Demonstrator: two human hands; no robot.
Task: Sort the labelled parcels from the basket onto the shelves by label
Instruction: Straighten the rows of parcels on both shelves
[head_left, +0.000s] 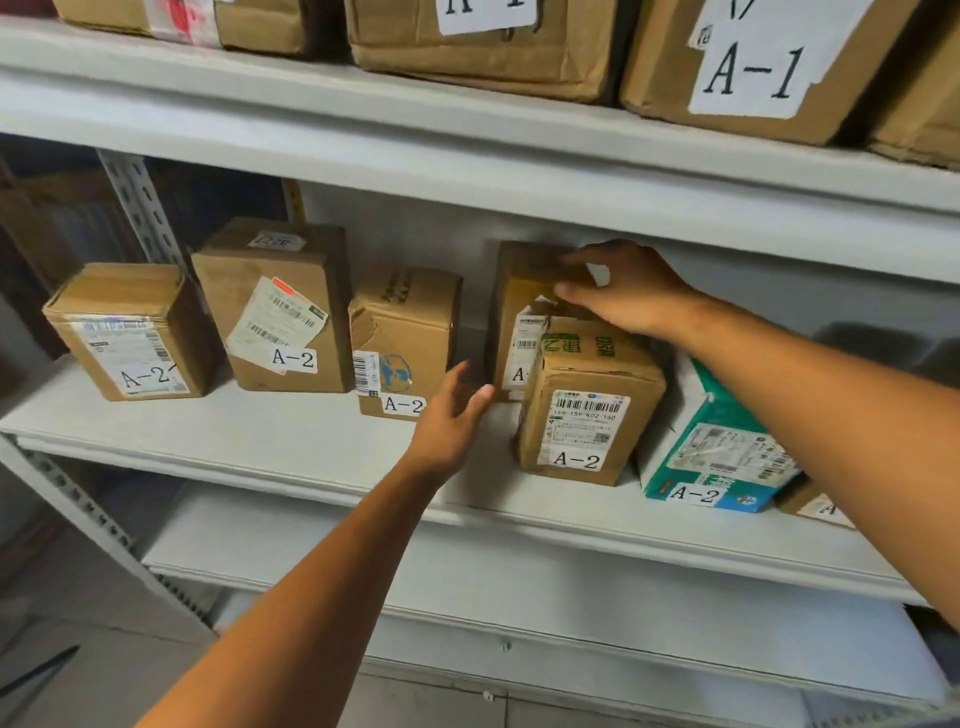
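On the middle shelf (249, 431) stands a tall brown parcel (519, 296), its "A-" label partly hidden by another brown A-2 parcel (587, 410) in front of it. My right hand (628, 291) grips the tall parcel's top edge between fingers and thumb. Reaching in low, my left hand (452, 410) has its fingers straight against the tall parcel's lower left side. The basket is out of view.
Three more brown A-2 parcels (130, 332) (280, 306) (405, 338) line the shelf to the left. A teal and white A-2 box (701, 452) and another small parcel (815, 506) sit at the right. Boxes marked A-1 (753, 67) fill the upper shelf. A lower shelf (467, 566) runs beneath.
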